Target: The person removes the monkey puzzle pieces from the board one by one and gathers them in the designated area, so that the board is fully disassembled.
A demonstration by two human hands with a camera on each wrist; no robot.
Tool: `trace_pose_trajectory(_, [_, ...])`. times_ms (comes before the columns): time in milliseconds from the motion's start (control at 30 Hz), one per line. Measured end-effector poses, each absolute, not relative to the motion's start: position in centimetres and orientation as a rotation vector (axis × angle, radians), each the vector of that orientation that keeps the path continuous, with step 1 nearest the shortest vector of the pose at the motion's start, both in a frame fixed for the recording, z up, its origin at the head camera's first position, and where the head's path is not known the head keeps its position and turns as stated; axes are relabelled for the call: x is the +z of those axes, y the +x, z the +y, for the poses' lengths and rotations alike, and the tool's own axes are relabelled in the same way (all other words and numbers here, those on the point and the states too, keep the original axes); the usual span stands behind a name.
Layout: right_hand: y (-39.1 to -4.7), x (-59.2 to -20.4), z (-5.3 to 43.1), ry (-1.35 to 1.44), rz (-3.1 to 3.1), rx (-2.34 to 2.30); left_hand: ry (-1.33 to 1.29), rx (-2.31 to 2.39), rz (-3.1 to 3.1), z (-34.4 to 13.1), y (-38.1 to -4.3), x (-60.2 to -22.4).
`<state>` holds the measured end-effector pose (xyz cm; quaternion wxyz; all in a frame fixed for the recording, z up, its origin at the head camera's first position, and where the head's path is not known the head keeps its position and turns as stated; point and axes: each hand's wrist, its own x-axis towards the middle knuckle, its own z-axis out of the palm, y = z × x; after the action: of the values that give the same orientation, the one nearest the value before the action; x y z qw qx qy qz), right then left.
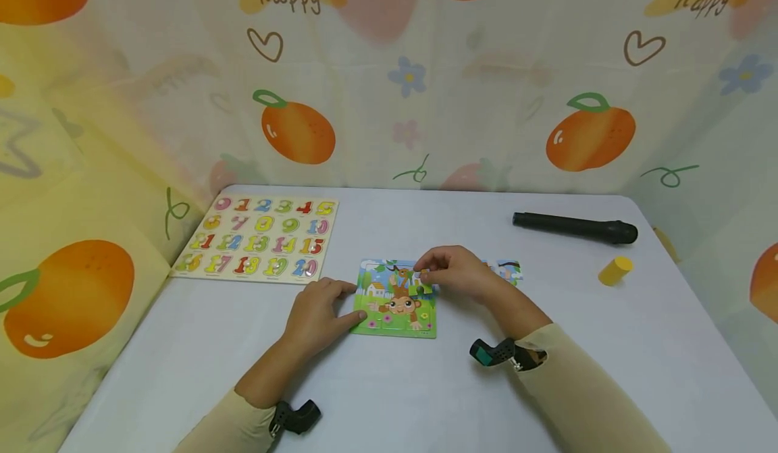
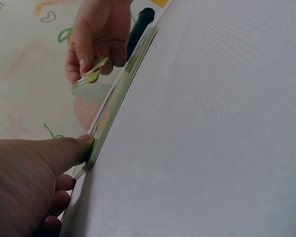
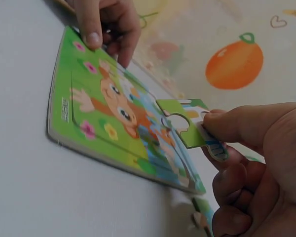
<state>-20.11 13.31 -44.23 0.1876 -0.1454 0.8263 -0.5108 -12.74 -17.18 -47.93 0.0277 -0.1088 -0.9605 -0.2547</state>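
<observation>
A monkey jigsaw puzzle (image 1: 395,314) in a green-edged tray lies mid-table. My left hand (image 1: 318,314) holds its left edge, the thumb on top of the border and the other fingers curled at the side. Over the puzzle's upper right part, my right hand (image 1: 458,274) pinches a jigsaw piece (image 3: 190,123) between thumb and fingers. Green shows on one side of this piece, white and blue on the other, with a round notch and a rounded tab. Behind the right hand, more puzzle pieces (image 1: 510,271) show in part on the table.
A number board (image 1: 258,237) with figures from 0 to 20 lies at the back left. At the back right are a black microphone (image 1: 574,228) and a yellow cylinder (image 1: 615,271). Printed fabric (image 1: 474,136) hangs right behind the white table (image 1: 413,392).
</observation>
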Motion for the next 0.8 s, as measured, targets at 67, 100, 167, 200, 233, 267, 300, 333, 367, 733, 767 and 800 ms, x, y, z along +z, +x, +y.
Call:
trace_pose_trajectory(67, [-20.1,-44.4,14.0,-0.397,2.339,-1.420,-0.338,-0.783,-2.967,-17.2,-12.8,-48.0])
trace_pose_trajectory(100, [-20.0,-44.5,14.3,-0.395,2.346,-1.414,-0.339,-0.782,-2.968,-17.2,-12.8,-48.0])
trace_pose_trajectory(167, [-20.1,-44.7,15.0,-0.395,2.364,-1.401,-0.339,-0.781,-2.970,-17.2,-12.9,-48.0])
trace_pose_trajectory(200, [-20.1,-44.8,15.3,-0.395,2.375,-1.396,-0.337,-0.782,-2.971,-17.2,-12.9,-48.0])
trace_pose_trajectory(233, [-20.0,-44.8,15.6,-0.394,2.379,-1.397,-0.337,-0.781,-2.972,-17.2,-12.9,-47.9])
trace_pose_trajectory(267, [-20.0,-44.9,15.8,-0.391,2.387,-1.394,-0.335,-0.782,-2.972,-17.2,-12.9,-47.9])
trace_pose_trajectory(300, [-19.9,-45.0,16.1,-0.388,2.395,-1.390,-0.335,-0.782,-2.972,-17.2,-12.9,-47.9])
trace_pose_trajectory(333, [-19.8,-45.0,16.3,-0.380,2.400,-1.388,-0.334,-0.782,-2.972,-17.2,-12.9,-47.9])
trace_pose_trajectory(367, [-19.7,-45.1,16.6,-0.371,2.404,-1.386,-0.334,-0.781,-2.972,-17.2,-12.8,-47.9])
trace_pose_trajectory(733, [-18.7,-45.3,18.1,-0.279,2.443,-1.357,-0.340,-0.793,-2.964,-17.2,-12.8,-48.1])
trace_pose_trajectory(767, [-18.6,-45.3,18.1,-0.275,2.450,-1.352,-0.338,-0.793,-2.965,-17.2,-12.8,-48.1])
trace_pose_trajectory(800, [-18.6,-45.5,18.0,-0.269,2.465,-1.340,-0.337,-0.794,-2.965,-17.3,-12.8,-48.1])
